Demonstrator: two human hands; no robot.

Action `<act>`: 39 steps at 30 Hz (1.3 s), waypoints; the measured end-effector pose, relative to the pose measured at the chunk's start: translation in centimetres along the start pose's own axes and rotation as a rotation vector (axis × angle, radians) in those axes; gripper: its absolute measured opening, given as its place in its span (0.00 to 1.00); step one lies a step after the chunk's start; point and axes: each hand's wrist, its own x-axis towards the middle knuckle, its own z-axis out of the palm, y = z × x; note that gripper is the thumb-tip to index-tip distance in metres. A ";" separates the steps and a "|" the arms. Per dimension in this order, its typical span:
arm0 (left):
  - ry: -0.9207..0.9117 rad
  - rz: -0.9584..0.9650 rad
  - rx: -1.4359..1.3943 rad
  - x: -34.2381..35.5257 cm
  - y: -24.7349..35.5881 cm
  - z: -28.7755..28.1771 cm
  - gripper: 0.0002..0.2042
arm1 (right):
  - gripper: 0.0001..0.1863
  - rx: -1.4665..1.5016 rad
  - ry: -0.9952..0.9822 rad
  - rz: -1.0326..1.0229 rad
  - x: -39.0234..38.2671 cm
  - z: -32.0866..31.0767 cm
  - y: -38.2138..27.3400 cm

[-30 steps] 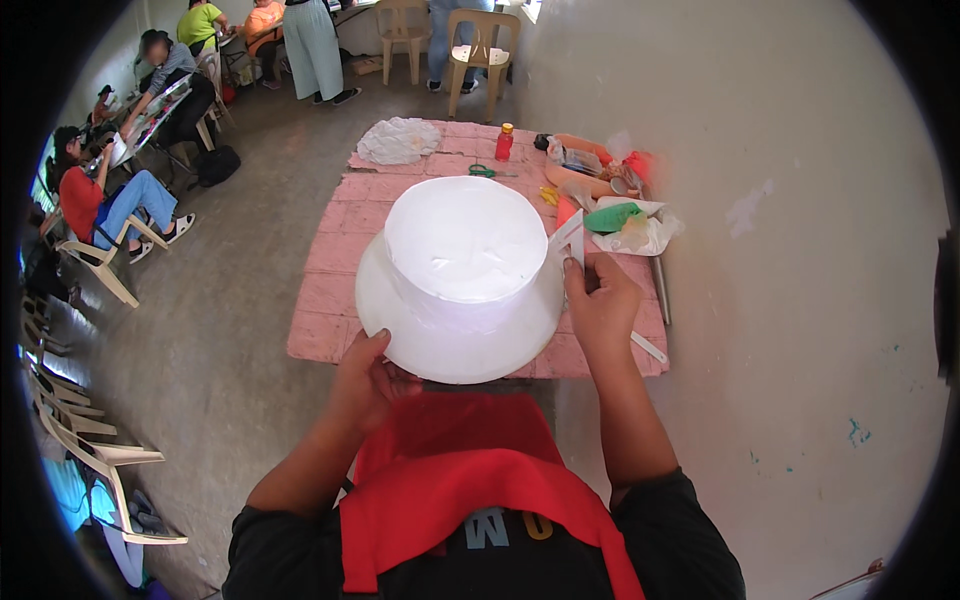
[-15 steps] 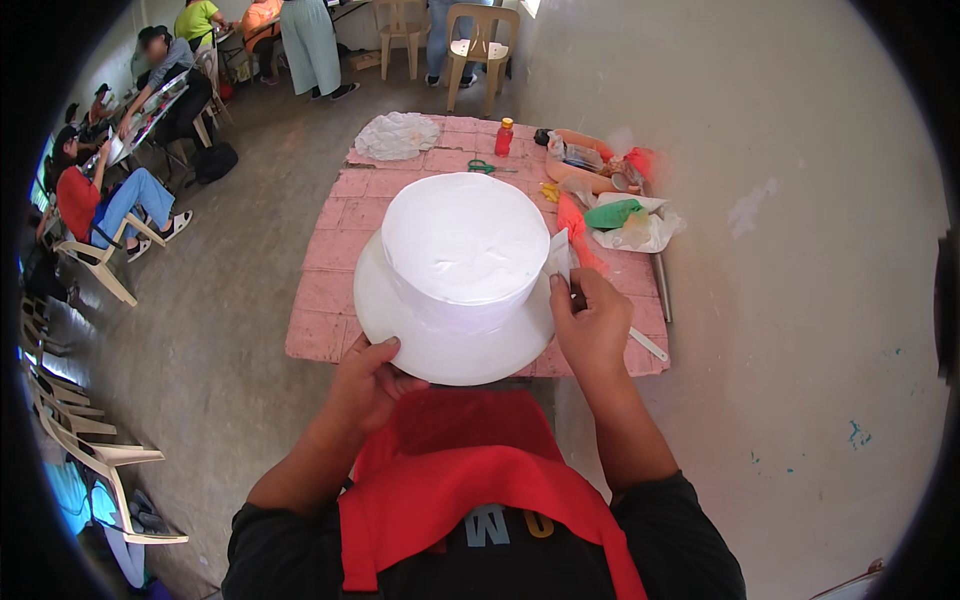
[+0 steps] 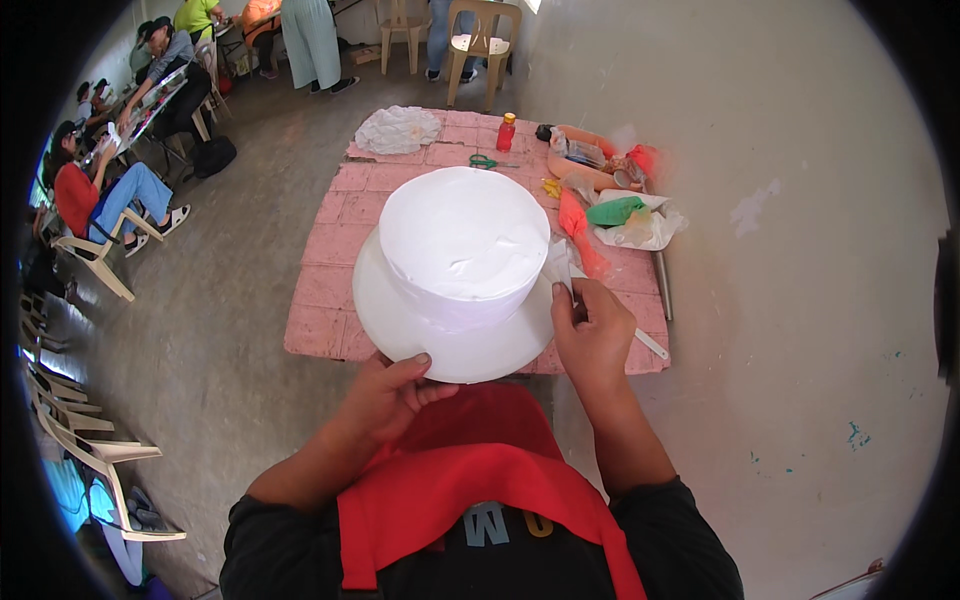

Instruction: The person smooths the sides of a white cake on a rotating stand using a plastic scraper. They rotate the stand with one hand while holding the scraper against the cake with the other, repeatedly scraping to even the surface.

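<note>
A round cake (image 3: 455, 232) with smooth white icing and a few ridges on its top stands on a wide white turntable plate (image 3: 400, 325). At the plate's near edge is my left hand (image 3: 395, 395), thumb on top of the rim and fingers around and under it. My right hand (image 3: 597, 330) pinches a small, pale, flat scraper (image 3: 558, 264) upright at the right side of the cake. Whether its edge touches the icing, I cannot tell. What bears the plate from below is hidden.
The pink table (image 3: 330, 270) carries crumpled white plastic (image 3: 398, 130), green-handled scissors (image 3: 482, 161), a red bottle (image 3: 506, 132), a red piping bag (image 3: 580, 232), a green bag (image 3: 614, 211) and a white-handled tool (image 3: 651, 344). A wall (image 3: 780, 250) lies right; people sit at far left.
My left hand has shifted right along the plate's near rim. The marks on the icing look slightly different. My right hand and the scraper have barely moved.
</note>
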 end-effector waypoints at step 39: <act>0.034 0.131 0.037 0.9 2.7 -2.1 0.24 | 0.06 0.134 -0.037 0.197 1.6 0.6 1.3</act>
